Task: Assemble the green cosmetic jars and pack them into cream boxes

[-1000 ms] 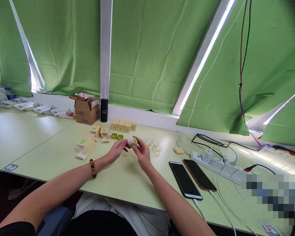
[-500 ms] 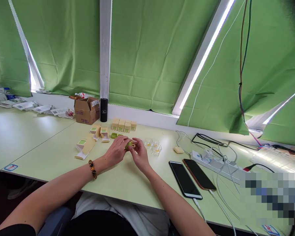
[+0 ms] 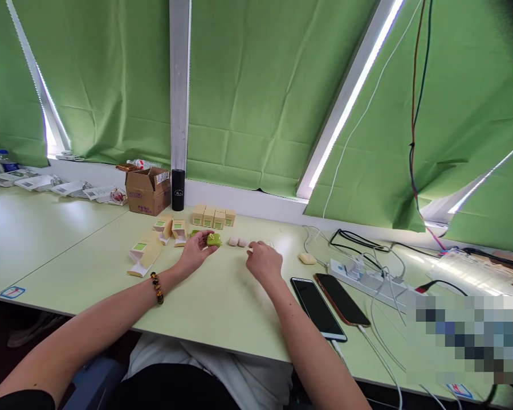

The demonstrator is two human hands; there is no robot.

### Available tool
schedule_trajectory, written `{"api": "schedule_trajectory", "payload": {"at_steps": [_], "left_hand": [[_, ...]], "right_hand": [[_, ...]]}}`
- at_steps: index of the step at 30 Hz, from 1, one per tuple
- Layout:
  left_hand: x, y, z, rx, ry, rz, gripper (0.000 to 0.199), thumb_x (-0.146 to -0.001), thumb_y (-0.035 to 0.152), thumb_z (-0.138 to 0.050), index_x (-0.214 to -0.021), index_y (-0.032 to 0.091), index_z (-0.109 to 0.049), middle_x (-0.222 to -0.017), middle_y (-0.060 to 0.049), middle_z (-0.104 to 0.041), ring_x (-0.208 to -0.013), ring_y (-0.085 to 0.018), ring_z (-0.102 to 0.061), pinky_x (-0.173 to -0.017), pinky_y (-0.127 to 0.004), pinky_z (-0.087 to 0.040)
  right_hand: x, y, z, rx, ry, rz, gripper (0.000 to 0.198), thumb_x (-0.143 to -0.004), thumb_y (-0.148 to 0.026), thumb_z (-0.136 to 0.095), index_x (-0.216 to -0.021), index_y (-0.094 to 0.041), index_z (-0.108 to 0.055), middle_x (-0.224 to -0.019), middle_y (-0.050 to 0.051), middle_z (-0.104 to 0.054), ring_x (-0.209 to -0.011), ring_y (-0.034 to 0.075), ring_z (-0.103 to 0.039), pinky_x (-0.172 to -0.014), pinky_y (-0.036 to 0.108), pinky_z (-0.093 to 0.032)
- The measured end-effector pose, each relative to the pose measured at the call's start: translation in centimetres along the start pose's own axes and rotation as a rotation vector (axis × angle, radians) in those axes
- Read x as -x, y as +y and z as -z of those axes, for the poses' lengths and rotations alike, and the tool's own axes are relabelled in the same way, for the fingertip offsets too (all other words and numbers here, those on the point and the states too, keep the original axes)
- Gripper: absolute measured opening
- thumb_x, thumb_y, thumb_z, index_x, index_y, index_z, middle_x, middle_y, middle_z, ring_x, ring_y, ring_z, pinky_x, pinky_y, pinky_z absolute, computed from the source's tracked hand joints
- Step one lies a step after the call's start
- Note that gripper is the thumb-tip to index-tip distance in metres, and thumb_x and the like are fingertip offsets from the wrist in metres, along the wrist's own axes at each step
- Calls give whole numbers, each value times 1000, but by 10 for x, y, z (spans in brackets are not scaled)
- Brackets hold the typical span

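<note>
A: In the head view, the only one here, where's the green piece [image 3: 214,240]?

B: In the left hand [image 3: 195,249], between thumb and fingers, over the bench [image 3: 205,310]. I can't tell whether it touches the surface.

A: What could go wrong?

B: It's small and rounded and sits out near the fingertips, so I'd expect a slack pinch to let it roll away. Two pale pink pieces [image 3: 237,242] lie side by side between the hands; a careless sweep of the right hand [image 3: 265,263] could scatter them.

A: Anything else?

B: The right forearm runs just beside the nearer phone [image 3: 318,309]. An elbow swung outward might shove it.

A: And the pose?

B: The left forearm reaches in from the lower left, bracelet [image 3: 156,287] at the wrist, thumb on the near side of the piece and fingers on the far side. The right comes from the lower right, back of the hand up, fingers curled down.

A: Each grip?

B: Left is clamped on the green piece. Right, I can't tell: a pale bit [image 3: 250,249] shows at its fingertips, too small to identify.
</note>
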State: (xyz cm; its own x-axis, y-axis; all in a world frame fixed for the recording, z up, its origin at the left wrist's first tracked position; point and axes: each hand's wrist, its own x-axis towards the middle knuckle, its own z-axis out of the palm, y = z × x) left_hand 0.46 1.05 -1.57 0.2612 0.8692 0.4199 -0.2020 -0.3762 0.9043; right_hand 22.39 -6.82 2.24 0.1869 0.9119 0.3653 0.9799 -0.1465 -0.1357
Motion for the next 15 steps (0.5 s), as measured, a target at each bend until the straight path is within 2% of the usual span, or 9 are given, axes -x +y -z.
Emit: {"api": "schedule_trajectory", "payload": {"at_steps": [5,10,12,15], "left_hand": [[2,3,-3,82,-4,38,56,-70,28,-89,-119,16,-65,-117,-13,-72,-111,-26,-68,-107,-49,-51],[3,4,-3,122,13,63,54,-69,28,-90,-117,16,-68,-114,-12,-73,-107,-25,-69,-104,-46,-52],[2,3,-3,151,23,88,54,-69,30,-91,-116,17,-68,-112,-10,-74,-104,-24,-69,-102,-45,-52],[1,3,-2,209,25,127,52,-70,35,-90,-114,17,-69,-112,-9,-73,-103,-22,-68,-102,-42,-51]], "right_hand": [[-13,37,14,215,-118,-145,25,-82,-10,-59,-103,-17,-72,-112,16,-70,-105,30,-69,-76,35,-51],[-17,47,9,179,-220,-172,28,-79,-5,-59,-100,-17,-74,-101,16,-73,-96,28,-72,-74,33,-49],[-17,41,8,91,-225,-142,24,-79,-9,-60,-94,-19,-76,-98,13,-75,-91,26,-71,-70,31,-46],[-14,25,10,-310,-235,-32,15,-82,-21,-62,-82,-22,-78,-85,7,-74,-79,21,-66,-64,29,-42]]}}
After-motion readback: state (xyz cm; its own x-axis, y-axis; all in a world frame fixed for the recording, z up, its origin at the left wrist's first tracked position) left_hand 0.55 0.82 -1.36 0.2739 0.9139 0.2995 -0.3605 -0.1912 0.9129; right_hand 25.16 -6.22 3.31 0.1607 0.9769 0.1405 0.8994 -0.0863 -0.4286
